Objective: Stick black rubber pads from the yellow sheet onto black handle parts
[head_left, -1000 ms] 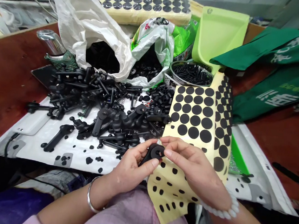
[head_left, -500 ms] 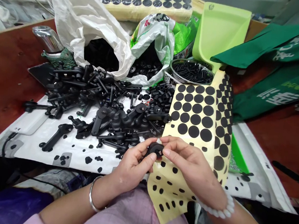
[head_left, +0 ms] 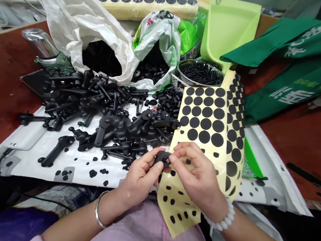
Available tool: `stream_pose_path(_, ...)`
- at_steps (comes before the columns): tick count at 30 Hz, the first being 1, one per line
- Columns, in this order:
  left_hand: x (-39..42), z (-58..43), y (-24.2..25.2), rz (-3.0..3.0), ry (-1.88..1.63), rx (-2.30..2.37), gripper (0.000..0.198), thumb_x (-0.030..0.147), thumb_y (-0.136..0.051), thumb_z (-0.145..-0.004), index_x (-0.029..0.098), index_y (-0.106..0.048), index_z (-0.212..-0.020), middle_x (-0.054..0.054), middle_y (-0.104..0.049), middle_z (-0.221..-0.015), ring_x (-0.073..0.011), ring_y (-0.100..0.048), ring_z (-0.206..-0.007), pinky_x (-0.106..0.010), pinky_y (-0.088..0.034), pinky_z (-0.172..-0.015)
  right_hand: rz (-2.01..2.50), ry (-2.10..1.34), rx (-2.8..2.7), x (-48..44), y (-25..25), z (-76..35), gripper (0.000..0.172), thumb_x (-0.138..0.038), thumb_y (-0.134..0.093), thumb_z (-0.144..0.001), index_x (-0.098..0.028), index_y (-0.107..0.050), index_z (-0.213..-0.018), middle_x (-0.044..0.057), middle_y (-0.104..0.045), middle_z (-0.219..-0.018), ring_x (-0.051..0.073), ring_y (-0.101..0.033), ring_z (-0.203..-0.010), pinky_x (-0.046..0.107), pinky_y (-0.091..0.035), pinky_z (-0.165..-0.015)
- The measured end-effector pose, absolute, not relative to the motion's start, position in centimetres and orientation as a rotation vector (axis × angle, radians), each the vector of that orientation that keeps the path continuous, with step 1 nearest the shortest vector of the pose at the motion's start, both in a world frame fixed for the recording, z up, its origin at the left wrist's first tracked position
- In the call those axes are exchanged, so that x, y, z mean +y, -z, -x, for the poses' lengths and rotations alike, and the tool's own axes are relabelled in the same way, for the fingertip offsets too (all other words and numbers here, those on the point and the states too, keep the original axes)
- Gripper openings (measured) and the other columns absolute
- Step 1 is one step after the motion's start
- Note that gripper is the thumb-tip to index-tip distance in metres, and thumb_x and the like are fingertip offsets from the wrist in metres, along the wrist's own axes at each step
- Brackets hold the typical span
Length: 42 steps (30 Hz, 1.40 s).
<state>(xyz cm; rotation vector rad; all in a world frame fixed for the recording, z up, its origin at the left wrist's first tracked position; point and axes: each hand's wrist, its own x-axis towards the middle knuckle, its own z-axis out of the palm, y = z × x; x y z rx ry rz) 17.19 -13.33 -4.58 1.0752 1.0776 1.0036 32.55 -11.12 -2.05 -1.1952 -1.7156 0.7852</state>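
My left hand [head_left: 141, 173] is closed around the edge of a round black plastic part [head_left: 161, 159], thumb in front and fingers behind. The thumb and forefinger of my right hand [head_left: 196, 173] pinch at the right edge of that same part; whether a thin sticker is also between them I cannot tell. Beneath my hands runs a pale yellow backing sheet [head_left: 210, 150] with rows of round black stickers. Its lower end hangs over my lap and carries only small black bits. Left of my hands lies a heap of black plastic arm-shaped parts [head_left: 102, 130].
Behind the heap stand an open white sack [head_left: 82, 18] and a green-white bag [head_left: 157, 33] of black parts. A metal bowl [head_left: 179, 75] holds black screws. A light green dustpan [head_left: 231, 29], green cloth [head_left: 291, 61] and green tray [head_left: 253, 159] are at right.
The camera view has shifted slightly, so the table's contents appear farther left. My right hand has turned a little at the wrist; both hands stay at the round black part.
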Motion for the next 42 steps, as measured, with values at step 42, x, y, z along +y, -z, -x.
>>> stream_pose_path(42,-6.4,-18.4,1.8,-2.874,-0.847,1.375,0.039,0.033,-0.052,-0.084,0.012,-0.056,-0.116,-0.017,-0.057,-0.12,-0.0299,-0.05,-0.113,-0.05,-0.035,-0.101,1.256,-0.045,-1.935,-6.6,1.2,-41.3,0.016,-0.02,-0.049,-0.091,-0.017,-0.064,-0.088,0.006,-0.06,-0.086,0.021,-0.056,-0.081,0.035,-0.044,-0.074)
